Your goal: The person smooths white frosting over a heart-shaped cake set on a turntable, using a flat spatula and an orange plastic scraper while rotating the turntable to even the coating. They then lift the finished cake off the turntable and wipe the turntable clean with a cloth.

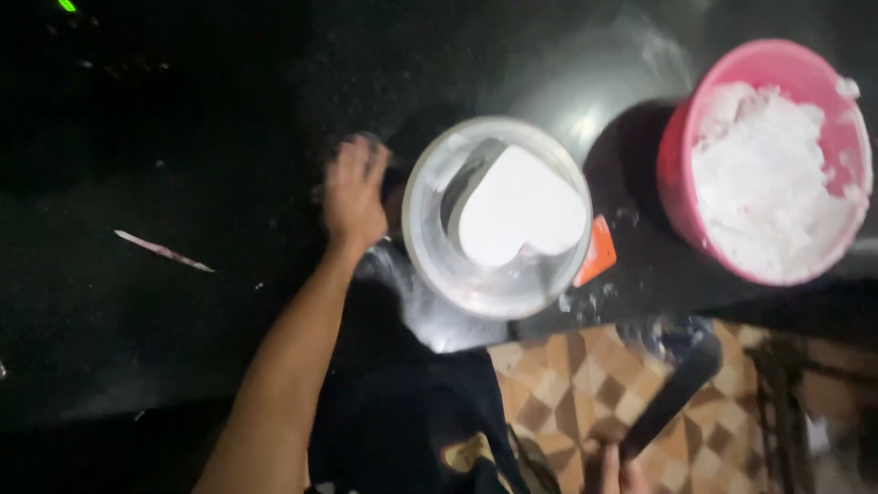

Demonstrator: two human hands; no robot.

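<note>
Your left hand [354, 195] lay on the dark countertop [183, 302], fingers curled loosely and closed on nothing I could make out (motion blur hid the fingertips), just beside the left rim of the clear round tub [497, 218]. That tub stood on the counter with a white heart-shaped block [518, 206] resting inside it, tilted against the wall. An orange scraper [596, 252] poked out from behind the tub's right edge, touching it. Well to the right, a pink bucket [764, 155] held a heap of white powder [766, 183]. Your right hand [622, 474] sat at the bottom edge of the view, over the patterned tile floor [567, 384], gripping the end of a dark handle [672, 395] that ran up towards the counter's edge. A thin pale strip [163, 251] lay alone on the counter, far left.
</note>
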